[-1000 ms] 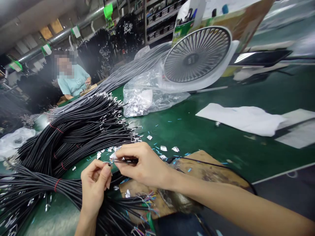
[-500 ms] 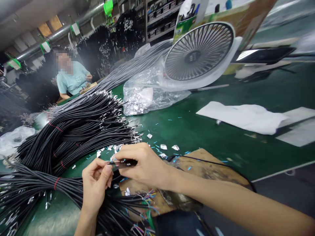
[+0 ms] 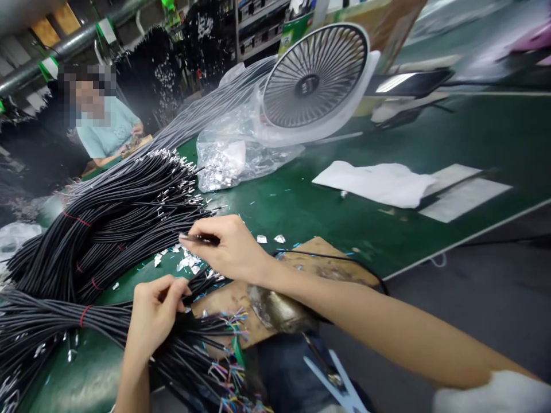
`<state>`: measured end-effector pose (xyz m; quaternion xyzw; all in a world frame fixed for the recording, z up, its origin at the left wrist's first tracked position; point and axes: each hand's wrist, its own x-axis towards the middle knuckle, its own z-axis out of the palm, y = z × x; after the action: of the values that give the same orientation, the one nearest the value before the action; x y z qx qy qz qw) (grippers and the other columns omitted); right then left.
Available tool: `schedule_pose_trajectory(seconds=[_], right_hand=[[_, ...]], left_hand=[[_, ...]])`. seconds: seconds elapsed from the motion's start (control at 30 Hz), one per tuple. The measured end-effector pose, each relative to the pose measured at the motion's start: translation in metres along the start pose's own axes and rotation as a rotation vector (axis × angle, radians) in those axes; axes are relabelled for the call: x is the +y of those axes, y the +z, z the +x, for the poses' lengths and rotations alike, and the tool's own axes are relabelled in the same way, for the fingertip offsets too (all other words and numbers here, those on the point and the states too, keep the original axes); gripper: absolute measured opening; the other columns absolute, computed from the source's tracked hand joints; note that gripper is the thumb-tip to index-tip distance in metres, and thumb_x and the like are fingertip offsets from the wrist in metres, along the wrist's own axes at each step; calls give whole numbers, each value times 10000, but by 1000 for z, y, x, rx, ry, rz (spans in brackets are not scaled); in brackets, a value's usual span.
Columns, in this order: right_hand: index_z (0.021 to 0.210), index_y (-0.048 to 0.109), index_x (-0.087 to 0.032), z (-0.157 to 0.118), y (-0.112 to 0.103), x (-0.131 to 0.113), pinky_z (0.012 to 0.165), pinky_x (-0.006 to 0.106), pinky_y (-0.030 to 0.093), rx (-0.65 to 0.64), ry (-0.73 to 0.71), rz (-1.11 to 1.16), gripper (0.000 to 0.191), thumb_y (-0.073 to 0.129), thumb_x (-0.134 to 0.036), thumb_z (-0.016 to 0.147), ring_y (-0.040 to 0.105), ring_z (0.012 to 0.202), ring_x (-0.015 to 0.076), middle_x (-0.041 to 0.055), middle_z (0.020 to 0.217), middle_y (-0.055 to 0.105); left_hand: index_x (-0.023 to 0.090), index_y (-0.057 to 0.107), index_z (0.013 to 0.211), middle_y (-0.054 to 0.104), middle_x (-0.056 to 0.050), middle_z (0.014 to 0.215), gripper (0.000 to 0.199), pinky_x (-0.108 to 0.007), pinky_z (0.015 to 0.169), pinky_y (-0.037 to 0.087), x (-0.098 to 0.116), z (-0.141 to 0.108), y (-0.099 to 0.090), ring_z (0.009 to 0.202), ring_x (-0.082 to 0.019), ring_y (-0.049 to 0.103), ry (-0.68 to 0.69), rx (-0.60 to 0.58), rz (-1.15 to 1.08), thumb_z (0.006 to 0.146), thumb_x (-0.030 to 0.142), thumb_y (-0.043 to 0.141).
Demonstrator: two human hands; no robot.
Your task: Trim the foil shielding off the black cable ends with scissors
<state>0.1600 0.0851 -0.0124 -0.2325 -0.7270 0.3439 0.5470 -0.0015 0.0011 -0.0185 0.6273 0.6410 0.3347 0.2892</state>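
My right hand (image 3: 235, 246) is closed around a dark slim tool (image 3: 202, 238), whose tip points left over the scattered foil scraps (image 3: 188, 263). Lower and to the left, my left hand (image 3: 157, 307) has its thumb and fingers pinched together above the black cables; what it holds, if anything, is too small to make out. Below it, a bundle of black cables (image 3: 47, 312) is tied with a red band, and colored wire ends (image 3: 232, 324) fan out at the right. A larger pile of black cables (image 3: 112, 218) with silvery tips lies behind my hands.
A round fan (image 3: 316, 77) stands on the green table beside a clear plastic bag (image 3: 241, 155). White sheets (image 3: 374, 182) lie at the right. A brown board (image 3: 318, 258) sits under my right forearm. Light blue handles (image 3: 333, 381) show below. A person (image 3: 105, 126) sits across.
My right hand has moved up and away from my left hand with the dark tool. The hands were together before and are now apart. The view has shifted, and light blue handles now show.
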Motion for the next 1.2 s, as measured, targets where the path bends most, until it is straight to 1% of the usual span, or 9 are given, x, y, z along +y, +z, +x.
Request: schedule_pose_trajectory(seconds=[0.2,0.3,0.5,0.63,0.77,0.93,1.03,1.1,1.2], right_hand=[[571,343,-178,4,-1,4,480,207,225,-35,-1,-44,391,418,-294,937,271,456,63,-71,497,305],[601,341,-184,3,1,5,495,213,220,-99,15,-83,361,445,-270,936,278,476,73,-67,525,311],[610,384,-176,0,3,4,530,214,253,-40,-78,-89,314,465,-226,910,355,528,85,-45,568,380],[666,466,-164,-2,2,-1,514,205,274,-9,-66,-55,254,432,-208,913,385,509,83,-42,567,433],[648,479,-158,-1,-1,-6,500,202,290,-11,-35,-59,302,402,-234,930,417,513,85,-34,568,460],[700,558,-153,-3,-2,-8,522,208,331,-58,45,-77,267,428,-241,916,476,539,97,-16,602,545],[917,605,-161,-4,-3,-11,573,228,385,-130,121,-121,147,554,-287,860,562,635,135,8,759,643],[1057,585,-158,-5,-3,-13,649,262,424,-179,137,-149,247,584,-294,851,601,761,172,42,913,662],[1031,618,-151,-9,-1,-13,696,276,432,-219,62,-147,192,555,-236,872,598,807,175,48,921,651]], left_hand=[[186,492,521,551,-4,625,237,-234,519,298,-1,-3,12,558,-127,495,261,-7,804,751,181,550],[193,519,595,556,-17,681,192,-244,576,341,-4,-9,16,643,-150,536,333,14,946,778,140,499],[204,559,861,581,13,671,66,-206,516,376,2,-12,8,551,-119,535,192,254,387,825,230,511],[207,580,1095,577,33,654,313,-186,489,374,29,-2,-6,490,-85,485,170,243,86,784,238,584],[171,679,954,618,-10,666,229,-196,513,427,39,10,-11,556,-110,543,196,193,-2,753,269,629],[142,684,875,602,-17,600,216,-204,431,429,17,8,-2,469,-103,523,161,260,-88,783,321,607],[142,679,845,553,0,547,240,-205,418,409,9,1,-1,443,-92,484,142,315,-122,826,350,560],[140,673,835,533,2,545,271,-203,419,392,9,-1,-3,439,-82,456,139,346,-141,850,368,527],[130,662,807,490,10,517,323,-198,402,355,12,-3,-6,417,-68,405,140,363,-168,871,397,491]])
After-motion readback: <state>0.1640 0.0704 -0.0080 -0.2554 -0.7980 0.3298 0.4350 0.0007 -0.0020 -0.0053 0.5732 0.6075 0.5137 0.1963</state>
